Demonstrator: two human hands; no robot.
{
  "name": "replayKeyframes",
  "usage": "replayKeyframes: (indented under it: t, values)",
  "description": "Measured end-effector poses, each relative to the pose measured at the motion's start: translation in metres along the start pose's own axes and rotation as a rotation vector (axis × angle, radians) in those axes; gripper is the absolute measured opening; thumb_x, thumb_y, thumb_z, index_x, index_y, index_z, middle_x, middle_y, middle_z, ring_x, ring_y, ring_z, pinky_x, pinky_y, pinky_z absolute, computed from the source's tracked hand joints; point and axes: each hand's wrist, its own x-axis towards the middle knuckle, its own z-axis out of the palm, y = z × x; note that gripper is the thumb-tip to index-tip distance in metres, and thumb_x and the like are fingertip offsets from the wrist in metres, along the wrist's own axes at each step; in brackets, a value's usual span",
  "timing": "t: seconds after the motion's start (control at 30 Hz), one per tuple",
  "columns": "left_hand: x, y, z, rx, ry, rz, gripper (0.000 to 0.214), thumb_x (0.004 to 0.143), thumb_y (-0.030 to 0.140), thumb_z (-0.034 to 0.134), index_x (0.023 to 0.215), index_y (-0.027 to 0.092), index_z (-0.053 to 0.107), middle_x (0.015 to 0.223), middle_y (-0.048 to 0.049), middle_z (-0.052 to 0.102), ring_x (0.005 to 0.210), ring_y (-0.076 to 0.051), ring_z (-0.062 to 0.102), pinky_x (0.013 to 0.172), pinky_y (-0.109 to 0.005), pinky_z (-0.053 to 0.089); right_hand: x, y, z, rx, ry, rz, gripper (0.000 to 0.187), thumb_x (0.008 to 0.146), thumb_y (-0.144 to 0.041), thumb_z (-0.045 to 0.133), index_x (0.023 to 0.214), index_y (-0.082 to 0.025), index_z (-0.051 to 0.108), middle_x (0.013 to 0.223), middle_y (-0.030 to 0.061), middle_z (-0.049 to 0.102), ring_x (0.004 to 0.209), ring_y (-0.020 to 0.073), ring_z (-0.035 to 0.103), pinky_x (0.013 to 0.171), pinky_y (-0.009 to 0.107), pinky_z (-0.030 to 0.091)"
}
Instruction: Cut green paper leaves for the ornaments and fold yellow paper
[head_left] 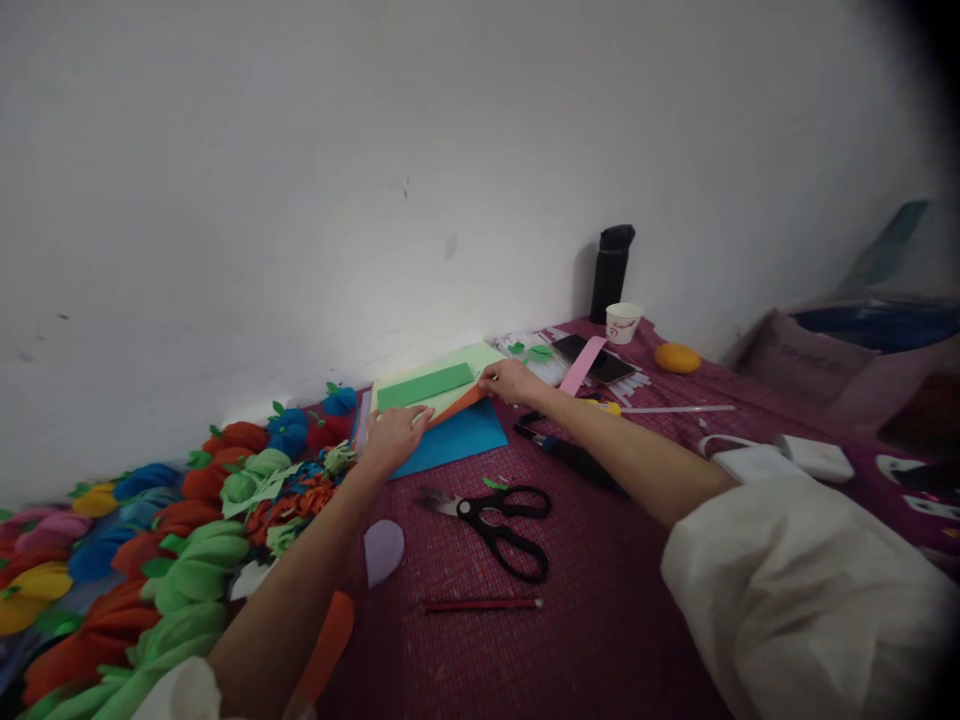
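Note:
My left hand (396, 436) lies flat with fingers stretched out on a stack of coloured paper sheets: a blue sheet (457, 440), an orange sheet (457, 405) and a green strip (424, 386) on pale green paper. My right hand (508, 381) is closed in a pinch at the right end of the orange sheet, near the green strip's corner. Black-handled scissors (495, 520) lie on the maroon cloth (585, 620) between my forearms. A red pencil (480, 604) lies nearer to me, and a lilac paper cutout (383, 550) is beside my left forearm.
Many paper flowers (172, 530) in green, orange, blue and yellow are heaped at the left. Against the wall stand a black bottle (610, 272) and a paper cup (622, 322). A phone (592, 358), a pink strip (583, 364), an orange ball (677, 357) and a white box (814, 457) lie at the right.

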Motion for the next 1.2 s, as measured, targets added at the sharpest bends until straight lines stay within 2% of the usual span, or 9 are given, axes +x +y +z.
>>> replayKeyframes:
  t: [0.1, 0.2, 0.37, 0.5, 0.67, 0.93, 1.07, 1.2]
  values:
    - [0.004, -0.007, 0.006, 0.053, 0.019, 0.003, 0.040, 0.088, 0.043, 0.031, 0.113, 0.023, 0.055, 0.111, -0.0101, 0.062, 0.107, -0.025, 0.051, 0.093, -0.043, 0.027, -0.005, 0.000, 0.000, 0.001, -0.052, -0.046, 0.027, 0.084, -0.024, 0.042, 0.091, -0.016, 0.067, 0.078, 0.0027, 0.069, 0.067, 0.0101, 0.059, 0.058, 0.018, 0.038]
    - [0.006, -0.011, 0.015, 0.087, 0.019, 0.070, 0.039, 0.082, 0.045, 0.045, 0.112, 0.024, 0.054, 0.111, -0.0094, 0.061, 0.108, -0.026, 0.049, 0.095, -0.045, 0.024, -0.015, 0.001, 0.001, -0.041, -0.116, -0.115, 0.023, 0.078, -0.021, 0.049, 0.091, -0.017, 0.068, 0.085, 0.0024, 0.069, 0.074, 0.0113, 0.060, 0.063, 0.018, 0.039]
    - [0.011, -0.008, 0.023, 0.151, 0.049, 0.170, 0.036, 0.078, 0.040, 0.052, 0.109, 0.022, 0.054, 0.107, -0.0104, 0.061, 0.108, -0.028, 0.048, 0.098, -0.049, 0.018, -0.031, 0.004, 0.006, -0.169, -0.219, -0.226, 0.021, 0.073, -0.017, 0.053, 0.087, -0.017, 0.069, 0.089, 0.0056, 0.069, 0.081, 0.0147, 0.060, 0.070, 0.021, 0.039]
    - [0.013, 0.002, 0.023, 0.206, 0.076, 0.221, 0.032, 0.078, 0.031, 0.052, 0.108, 0.020, 0.053, 0.099, -0.0106, 0.064, 0.105, -0.027, 0.049, 0.099, -0.047, 0.017, -0.037, 0.001, 0.008, -0.261, -0.251, -0.287, 0.021, 0.078, -0.018, 0.048, 0.084, -0.016, 0.068, 0.088, 0.0084, 0.068, 0.083, 0.0166, 0.060, 0.071, 0.023, 0.039]
    - [0.012, 0.011, 0.024, 0.255, 0.086, 0.243, 0.031, 0.082, 0.019, 0.043, 0.112, 0.015, 0.049, 0.085, -0.0111, 0.067, 0.091, -0.024, 0.056, 0.096, -0.043, 0.021, -0.041, -0.002, 0.011, -0.351, -0.248, -0.318, 0.022, 0.082, -0.019, 0.044, 0.084, -0.015, 0.066, 0.086, 0.0095, 0.067, 0.082, 0.0181, 0.060, 0.069, 0.024, 0.039]
    - [0.010, 0.011, 0.026, 0.300, 0.125, 0.167, 0.031, 0.084, 0.013, 0.032, 0.109, 0.011, 0.052, 0.077, -0.0125, 0.067, 0.082, -0.023, 0.060, 0.098, -0.044, 0.018, -0.043, -0.011, 0.022, -0.437, -0.168, -0.318, 0.028, 0.086, -0.015, 0.035, 0.102, -0.014, 0.059, 0.095, 0.0115, 0.062, 0.092, 0.0225, 0.056, 0.073, 0.030, 0.041]
    - [0.011, 0.010, 0.025, 0.293, 0.120, 0.169, 0.031, 0.084, 0.014, 0.034, 0.110, 0.013, 0.052, 0.077, -0.0106, 0.067, 0.082, -0.023, 0.059, 0.099, -0.043, 0.017, -0.043, -0.015, 0.028, -0.457, -0.124, -0.270, 0.043, 0.086, -0.011, 0.030, 0.128, -0.016, 0.038, 0.110, 0.0138, 0.057, 0.086, 0.0229, 0.059, 0.067, 0.032, 0.043]
    - [0.012, 0.004, 0.017, 0.276, 0.116, 0.188, 0.030, 0.086, 0.016, 0.033, 0.110, 0.014, 0.050, 0.079, -0.0102, 0.066, 0.084, -0.023, 0.058, 0.097, -0.042, 0.019, -0.043, -0.013, 0.030, -0.469, -0.092, -0.214, 0.055, 0.085, -0.012, 0.032, 0.137, -0.024, 0.020, 0.126, 0.0139, 0.046, 0.083, 0.0209, 0.061, 0.065, 0.031, 0.045]
